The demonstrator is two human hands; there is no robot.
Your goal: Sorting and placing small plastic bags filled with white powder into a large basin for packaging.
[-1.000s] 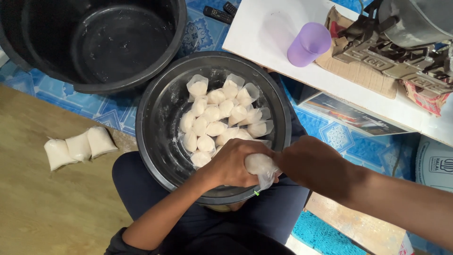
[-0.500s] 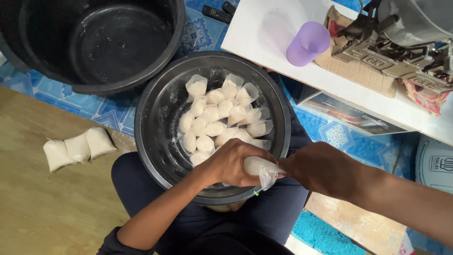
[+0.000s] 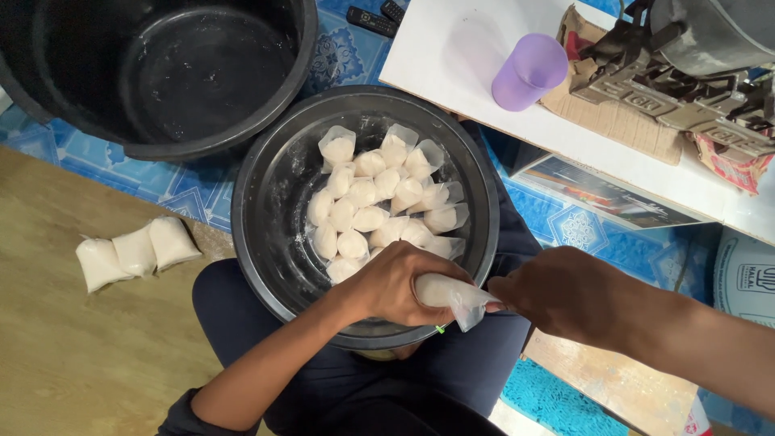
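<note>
Pouch (image 3: 440,289), small clear plastic w/ white filling, sits over the near rim of the black basin (image 3: 266,234), held betw. both hands. Left hand (image 3: 395,282) has its grip wrapped round the pouch body; right hand (image 3: 565,295) pinches the loose plastic end, fingers closed on it. In the basin: heap of similar white pouches (image 3: 379,206), tops loose. Left on the wooden floor, three filled pouches (image 3: 133,252) side by side, touching. Farther: big empty black tub (image 3: 161,73), upper left. White worktop (image 3: 452,48), upper right, carries a purple cup (image 3: 529,71), cardboard piece (image 3: 622,121), red-patterned packet (image 3: 731,165) at the edge.
</note>
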